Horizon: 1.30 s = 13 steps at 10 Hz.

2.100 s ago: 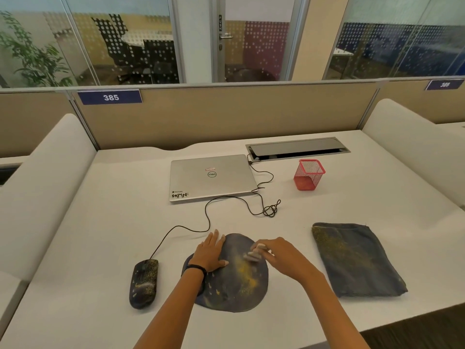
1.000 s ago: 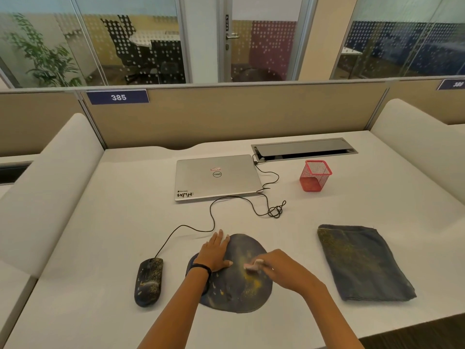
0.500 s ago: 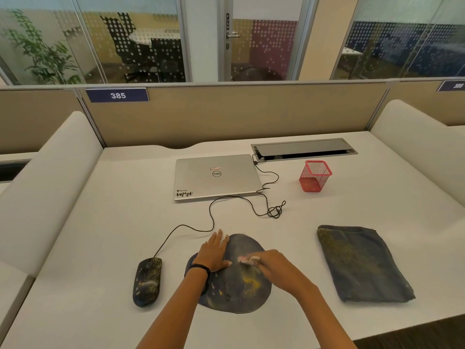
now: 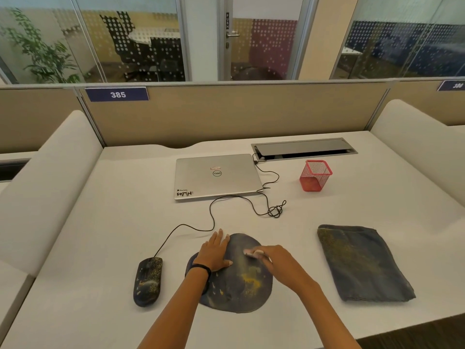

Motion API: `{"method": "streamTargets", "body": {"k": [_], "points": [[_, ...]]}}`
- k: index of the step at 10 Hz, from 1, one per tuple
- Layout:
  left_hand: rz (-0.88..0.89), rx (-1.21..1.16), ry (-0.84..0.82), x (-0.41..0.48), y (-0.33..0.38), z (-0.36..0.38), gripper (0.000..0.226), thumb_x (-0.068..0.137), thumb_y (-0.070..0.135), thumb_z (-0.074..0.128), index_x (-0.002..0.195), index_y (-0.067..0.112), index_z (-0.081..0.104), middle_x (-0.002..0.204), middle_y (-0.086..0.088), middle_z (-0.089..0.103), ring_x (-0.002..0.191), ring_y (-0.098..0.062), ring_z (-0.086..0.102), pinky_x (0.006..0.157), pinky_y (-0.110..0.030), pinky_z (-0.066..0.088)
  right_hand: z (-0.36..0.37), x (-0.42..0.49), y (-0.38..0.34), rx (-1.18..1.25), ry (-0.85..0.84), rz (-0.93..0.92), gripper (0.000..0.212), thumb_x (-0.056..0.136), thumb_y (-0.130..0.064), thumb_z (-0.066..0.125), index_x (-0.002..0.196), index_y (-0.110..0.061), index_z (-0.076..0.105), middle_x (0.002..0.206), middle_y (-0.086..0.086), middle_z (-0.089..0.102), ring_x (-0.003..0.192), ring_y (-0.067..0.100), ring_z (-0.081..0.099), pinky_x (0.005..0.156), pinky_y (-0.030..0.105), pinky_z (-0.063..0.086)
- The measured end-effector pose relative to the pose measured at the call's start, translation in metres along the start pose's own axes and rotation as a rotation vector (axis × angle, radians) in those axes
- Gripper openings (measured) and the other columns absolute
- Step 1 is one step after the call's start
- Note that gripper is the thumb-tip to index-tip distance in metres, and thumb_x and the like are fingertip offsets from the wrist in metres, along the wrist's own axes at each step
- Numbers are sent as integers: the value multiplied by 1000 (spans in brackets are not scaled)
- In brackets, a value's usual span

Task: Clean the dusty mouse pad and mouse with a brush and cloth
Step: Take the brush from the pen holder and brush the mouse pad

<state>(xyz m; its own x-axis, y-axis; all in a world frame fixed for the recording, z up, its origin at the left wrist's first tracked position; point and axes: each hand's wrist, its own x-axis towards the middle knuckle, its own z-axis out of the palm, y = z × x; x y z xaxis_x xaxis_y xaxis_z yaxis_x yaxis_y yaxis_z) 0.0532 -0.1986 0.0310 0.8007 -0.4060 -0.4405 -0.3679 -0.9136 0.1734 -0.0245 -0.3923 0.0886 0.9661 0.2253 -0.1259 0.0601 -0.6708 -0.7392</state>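
**Head view: the dust heap lies on your side of the brush tip**

Your right hand (image 4: pixel 279 263) has its fingers (image 4: pixel 265 251) curled round a small pale brush (image 4: pixel 253 253). Only the tip of the brush shows past them, resting on the far half of the mouse pad (image 4: pixel 234 298). How hard the bristles are pressing can't be made out.

The yellow dust (image 4: pixel 250 279) sits just nearer you than that tip, slightly right of the pad's middle. A stroke to gather it would probably come straight back toward your body, along the pad's longer far-to-near axis. This hand is the nearer one to the heap.

Your left hand (image 4: pixel 214 254) lies flat with its fingers straight. It holds nothing and presses down on the pad's far-left part, clear of the dust, so it likely pins the pad for the stroke.

Further out, the speckled mouse (image 4: pixel 148 282) sits on the table (image 4: pixel 100 222) just left of the pad, on the left hand's side. Its long axis points away from you, and its cable (image 4: pixel 211 217) runs up to the shut laptop (image 4: pixel 216 175).

The folded dark cloth (image 4: pixel 362 263) lies well apart to the right, nearer the brush hand, with yellow dust on it too.
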Motion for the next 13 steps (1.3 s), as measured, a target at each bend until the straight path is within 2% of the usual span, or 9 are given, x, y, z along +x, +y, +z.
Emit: {"method": "streamTargets", "body": {"k": [2, 4, 5, 6, 8, 9, 11, 12, 13], "points": [[2, -11, -3, 1, 0, 1, 82, 94, 41, 51, 153, 14, 0, 160, -12, -12, 149, -28, -4, 120, -44, 16, -8, -6, 3, -56, -206, -18, 25, 96, -26, 48, 100, -11, 68, 100, 7, 70, 92, 21, 62, 86, 37, 49], [-2, -5, -1, 1, 0, 1, 82, 94, 41, 52, 153, 14, 0, 160, -11, -12, 149, -28, -4, 120, -44, 16, -13, 10, -1, 44, 26, -37, 27, 96, -23, 52, 119, -21, 65, 121, -4, 67, 110, 8, 61, 93, 14, 45], [-8, -12, -2, 0, 0, 1, 83, 94, 41, 52, 153, 14, 0, 160, -11, -12, 149, -27, -5, 120, -43, 15, -5, 17, -3, 41, 26, -31, 28, 96, -21, 52, 122, -24, 63, 122, -3, 66, 111, 10, 61, 93, 14, 46], [-5, -14, -8, 1, 0, 0, 83, 94, 40, 52, 153, 14, 0, 160, -11, -13, 149, -27, -5, 120, -43, 15, 0, 13, -7, 11, -67, -95, 28, 95, -19, 53, 117, -32, 64, 115, -18, 64, 102, -18, 55, 88, 1, 39], [0, -8, -9, 0, 1, -2, 83, 94, 41, 52, 153, 14, 0, 160, -12, -12, 149, -28, -5, 120, -44, 17, -9, 5, -8, -335, -312, -124, 23, 95, -21, 49, 106, -16, 69, 105, 6, 71, 94, 21, 62, 72, 21, 38], [-2, -9, -14, 0, 1, -1, 83, 94, 41, 52, 153, 14, -1, 160, -12, -13, 149, -28, -6, 120, -44, 16, -13, 5, -19, -373, -257, -160, 25, 95, -24, 49, 108, -19, 69, 106, 2, 71, 96, 19, 62, 73, 20, 36], [-14, -8, -12, 1, 1, -1, 84, 94, 42, 52, 153, 15, -1, 160, -11, -13, 149, -27, -5, 120, -43, 16, -11, 16, -27, -310, -91, -122, 31, 97, -20, 46, 123, -24, 63, 124, -5, 65, 113, 11, 60, 97, 16, 39], [-12, -14, -16, 1, 1, -1, 84, 94, 41, 52, 153, 15, -1, 160, -12, -13, 149, -27, -5, 120, -44, 16, -10, 11, -22, -238, -209, -69, 29, 97, -22, 48, 121, -19, 64, 122, -2, 66, 109, 7, 59, 88, 8, 39], [-10, -21, -19, 0, 0, 0, 84, 94, 41, 52, 153, 15, -1, 160, -12, -12, 149, -28, -5, 120, -44, 15, -12, 4, -17, -268, -310, -51, 30, 96, -26, 48, 104, -6, 68, 103, 12, 70, 91, 24, 62, 75, 26, 42]]}}
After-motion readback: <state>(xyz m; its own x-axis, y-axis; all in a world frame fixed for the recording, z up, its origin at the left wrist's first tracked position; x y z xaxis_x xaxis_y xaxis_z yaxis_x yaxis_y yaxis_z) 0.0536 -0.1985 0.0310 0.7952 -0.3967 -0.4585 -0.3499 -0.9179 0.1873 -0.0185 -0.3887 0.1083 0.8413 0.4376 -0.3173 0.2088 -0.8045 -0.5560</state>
